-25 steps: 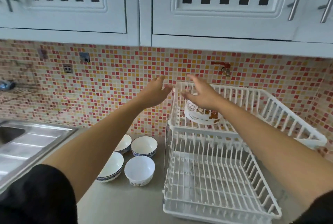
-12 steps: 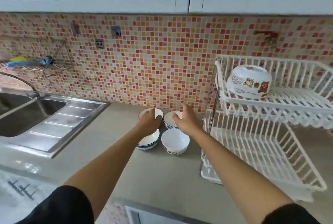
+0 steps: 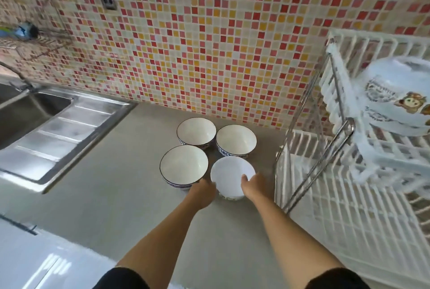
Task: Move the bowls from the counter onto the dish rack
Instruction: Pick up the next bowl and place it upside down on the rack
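Note:
Several bowls stand close together on the grey counter (image 3: pixel 121 195). The nearest is a plain white bowl (image 3: pixel 230 173); my left hand (image 3: pixel 202 192) and my right hand (image 3: pixel 253 185) clasp its near sides, the right thumb over its rim. Left of it sits a blue-patterned bowl (image 3: pixel 183 165), and behind are two more blue-rimmed bowls (image 3: pixel 196 131) (image 3: pixel 236 139). A white two-tier dish rack (image 3: pixel 363 207) stands at the right. A cartoon-printed bowl (image 3: pixel 395 95) lies upside down on its upper tier.
A steel sink with a ribbed drainboard (image 3: pixel 65 130) fills the left side. The mosaic-tiled wall (image 3: pixel 209 44) rises behind the bowls. The rack's metal frame legs (image 3: pixel 311 172) stand just right of my right hand.
My hands dropped from the rack's upper tier, where the cartoon bowl stays, to the counter, then drew back from the rear bowls onto the nearest white bowl. The view tilted down.

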The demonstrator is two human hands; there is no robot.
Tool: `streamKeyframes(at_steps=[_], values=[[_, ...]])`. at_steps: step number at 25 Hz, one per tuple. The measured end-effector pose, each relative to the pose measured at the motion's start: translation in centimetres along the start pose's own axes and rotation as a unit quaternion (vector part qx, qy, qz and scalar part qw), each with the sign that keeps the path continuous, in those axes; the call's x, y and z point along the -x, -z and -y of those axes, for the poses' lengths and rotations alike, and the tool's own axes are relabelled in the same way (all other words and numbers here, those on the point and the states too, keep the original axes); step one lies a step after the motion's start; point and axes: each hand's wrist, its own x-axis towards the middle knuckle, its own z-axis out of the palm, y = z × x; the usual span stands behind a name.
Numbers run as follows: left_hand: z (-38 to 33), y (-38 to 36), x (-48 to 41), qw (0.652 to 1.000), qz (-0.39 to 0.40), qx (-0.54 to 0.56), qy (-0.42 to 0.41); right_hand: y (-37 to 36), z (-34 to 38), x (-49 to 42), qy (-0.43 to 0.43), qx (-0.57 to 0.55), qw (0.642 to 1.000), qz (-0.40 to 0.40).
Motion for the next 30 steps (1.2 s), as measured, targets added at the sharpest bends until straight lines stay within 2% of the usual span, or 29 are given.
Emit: streamKeyframes(at_steps=[5,8,12,14,17,21,24,27,30], values=[[-1.0,-1.2,-2.6,0.995,0.046,0.044,0.076,-1.4,-1.5,-1.9,-0.011,0.02,1.0,-0.001],[-0.8,-1.3,-2.3,0.993,0.043,0.077,0.076,-1.8,-2.2,-1.5,-0.011,-0.01,1.0,0.025],[0.5,-0.9,0.1,0.973,0.061,0.206,0.087,-1.6,-2.8,1.7,0.017,0.008,1.0,0.0],[2.2,0.5,6.4,0.964,0.04,0.257,0.053,-0.1,-3.3,8.4,0.082,0.017,0.995,-0.047],[3.5,1.9,10.1,0.944,0.019,0.328,0.01,0.6,-3.9,12.4,0.178,0.001,0.98,-0.089],[3.4,4.3,11.4,0.883,0.031,0.469,-0.001,2.1,-1.9,15.1,0.214,-0.129,0.967,-0.041],[3.0,6.3,12.4,0.853,0.014,0.521,-0.021,3.9,0.1,17.2,0.235,-0.178,0.956,-0.003],[1.6,8.6,15.7,0.85,0.006,0.514,-0.114,7.3,1.6,21.3,0.306,-0.27,0.913,0.025],[-2.6,11.8,19.2,0.848,-0.011,0.475,-0.236,13.1,3.9,23.9,0.383,-0.321,0.866,-0.009]])
